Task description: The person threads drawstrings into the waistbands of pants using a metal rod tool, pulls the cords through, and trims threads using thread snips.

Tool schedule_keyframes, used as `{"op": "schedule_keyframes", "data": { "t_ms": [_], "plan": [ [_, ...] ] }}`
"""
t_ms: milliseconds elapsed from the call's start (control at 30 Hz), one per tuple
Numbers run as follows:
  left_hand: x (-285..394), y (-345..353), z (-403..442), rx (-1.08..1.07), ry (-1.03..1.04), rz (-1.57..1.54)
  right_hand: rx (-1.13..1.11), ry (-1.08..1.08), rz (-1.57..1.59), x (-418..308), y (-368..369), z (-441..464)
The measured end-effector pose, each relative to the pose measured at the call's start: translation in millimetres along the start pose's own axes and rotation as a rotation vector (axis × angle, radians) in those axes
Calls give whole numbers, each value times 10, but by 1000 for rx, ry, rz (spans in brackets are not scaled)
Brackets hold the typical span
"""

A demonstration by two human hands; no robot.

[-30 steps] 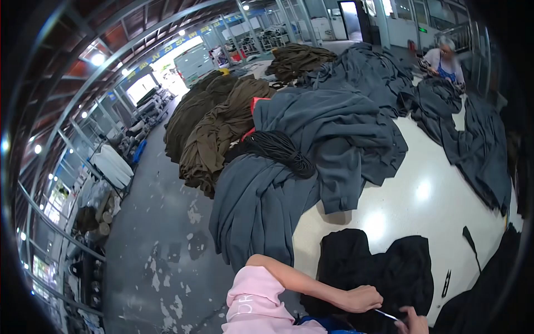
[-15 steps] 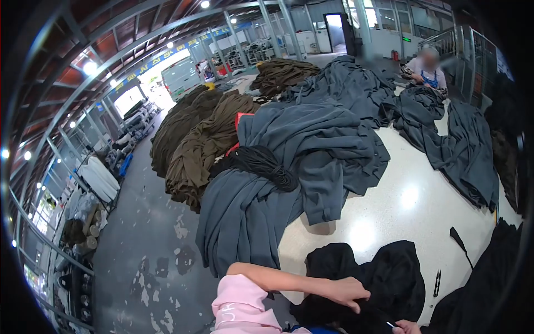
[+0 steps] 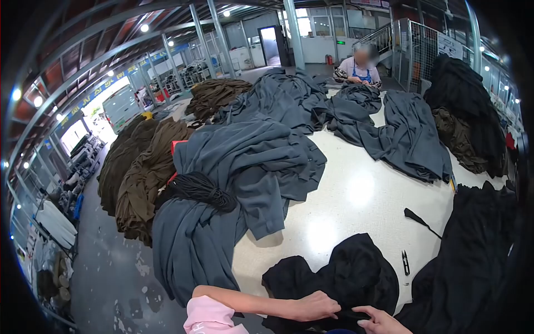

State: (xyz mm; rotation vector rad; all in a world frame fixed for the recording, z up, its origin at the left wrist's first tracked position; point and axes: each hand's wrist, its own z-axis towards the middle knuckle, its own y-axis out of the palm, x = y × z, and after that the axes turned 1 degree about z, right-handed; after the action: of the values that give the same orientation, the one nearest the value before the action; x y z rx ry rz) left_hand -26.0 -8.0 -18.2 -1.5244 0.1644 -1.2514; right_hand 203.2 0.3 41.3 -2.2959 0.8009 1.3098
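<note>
A black garment lies bunched on the white table at the near edge. On its lower part rests my left hand, fingers closed on the black cloth. Just to the right, my right hand has its index finger extended toward the left fingertips and its thumb apart; whether it pinches any cloth or a small tool is not clear. Black thread snips lie right of the garment, and a black tag with a cord lies beyond them.
Grey garments are heaped across the table, with a bundle of black cords on top. Brown garments are piled at the left. More black garments lie at the right. A co-worker sits across the table.
The view has swung right. The white stick-like tool seen between my hands earlier no longer shows. My left hand has closed on the cloth, and my right hand has come beside it.
</note>
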Motion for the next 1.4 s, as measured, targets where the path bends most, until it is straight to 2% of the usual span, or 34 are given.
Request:
{"op": "schedule_keyframes", "data": {
  "t_ms": [67, 100, 167, 233, 267, 300, 400, 533, 633, 700, 833, 867, 900, 933, 967, 1000, 1033, 1067, 1100, 1167, 1267, 1300, 1333, 1400],
  "plan": [
    [-55, -8, 59, 0, 53, -10, -29, 53, 39, 43, -37, 55],
    [-139, -58, 56, -74, 47, -83, -62, 101, 80, 58, -72, 72],
    [-266, -276, -27, -169, -22, -254, -33, 45, 50, 179, -234, 29],
    [-286, -559, -104, -288, -106, -141, -25, 50, 53, 169, -337, -89],
    [-201, -690, -108, -310, -134, 12, 46, 75, 52, 134, -337, -157],
    [-143, -691, -88, -310, -128, 12, 115, 103, 52, 113, -336, -198],
    [1, -579, -92, -143, -58, 169, 32, 64, -23, 144, -314, -109],
    [5, -386, -66, -100, -58, 163, 46, 80, 81, 33, -206, -65],
    [33, -212, 16, -52, -8, 83, 36, 116, 48, -11, -212, 33],
    [6, -100, 104, 76, 74, 59, -20, 184, -110, 21, -218, 215],
    [-266, 40, 123, 164, -62, 45, -61, 127, 70, 291, -321, 713],
    [-488, 119, 93, 144, -176, 100, -36, 129, 36, 320, -349, 876],
    [-603, 28, 65, 233, -272, 12, -12, 137, 46, 461, -423, 1086],
    [-950, -21, -52, 381, -86, 129, 12, 143, 53, 567, -485, 1243],
    [-1299, -82, -186, 634, -261, 312, 10, 144, 45, 576, -488, 1293],
    [-1599, -357, -340, 813, -382, 426, 104, 92, -66, 568, -486, 1340],
    [-1779, -688, -509, 1005, -596, 701, 198, 36, -176, 552, -484, 1380],
    [-1785, -1057, -768, 976, -601, 894, 239, 31, -270, 521, -478, 1358],
    [-1749, -1340, -952, 986, -829, 1092, 235, 30, -272, 530, -464, 1334],
    [-1940, -1636, -1388, 897, -1088, 1279, 320, -100, -443, 572, -448, 1293],
    [-2114, -1785, -1807, 699, -1294, 1320, 373, -139, -494, 603, -433, 1262],
    [-2126, -1773, -1853, 729, -1175, 1385, 412, -169, -516, 601, -431, 1259],
    [-2149, -1766, -1878, 728, -1176, 1388, 410, -171, -514, 584, -432, 1247],
    [-2120, -1774, -1874, 770, -957, 1345, 405, -131, -561, 562, -418, 1193]
  ]
}}
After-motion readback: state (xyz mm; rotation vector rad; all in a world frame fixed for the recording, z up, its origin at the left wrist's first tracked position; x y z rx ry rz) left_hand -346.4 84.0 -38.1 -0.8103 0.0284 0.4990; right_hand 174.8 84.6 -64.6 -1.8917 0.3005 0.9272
